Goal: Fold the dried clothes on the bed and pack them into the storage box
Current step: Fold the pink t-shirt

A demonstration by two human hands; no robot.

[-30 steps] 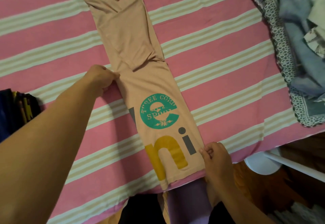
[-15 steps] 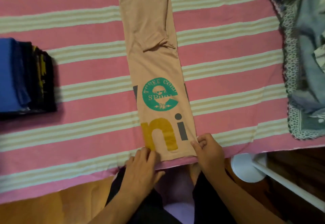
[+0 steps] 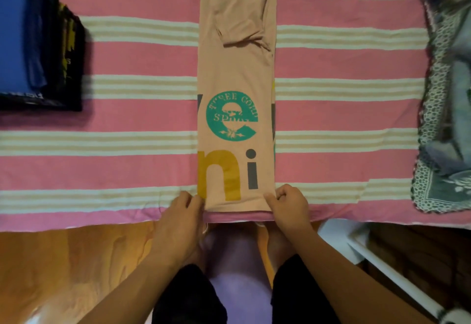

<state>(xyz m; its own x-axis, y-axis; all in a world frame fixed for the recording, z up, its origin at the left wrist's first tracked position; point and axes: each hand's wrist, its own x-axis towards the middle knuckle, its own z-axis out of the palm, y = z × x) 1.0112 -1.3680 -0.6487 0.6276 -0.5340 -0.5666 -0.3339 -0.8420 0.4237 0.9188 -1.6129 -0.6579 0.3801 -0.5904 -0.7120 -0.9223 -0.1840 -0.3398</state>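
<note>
Shirt: the tan T-shirt [image 3: 235, 74], folded into a long strip, is lying lengthwise across the striped bedsheet [image 3: 114, 171], its hem at the near edge.
Left hand: the left hand [image 3: 182, 211] is pinching the hem's left corner.
Right hand: the hem's right corner is being gripped by the curled right hand [image 3: 288, 205].
Folded stack: dark folded clothes [image 3: 38, 46] are sitting at far left.
Unfolded pile: loose laundry [image 3: 448, 109] is heaped at the right.

A beige shirt [image 3: 237, 74] lies flat on the striped bed [image 3: 102, 171], folded into a long narrow strip running away from the near edge, a sleeve folded over its upper part. Its print shows a teal circle, a mustard "n" and a grey "i". A stack [image 3: 38, 43] of folded dark and blue clothes sits far left.
</note>
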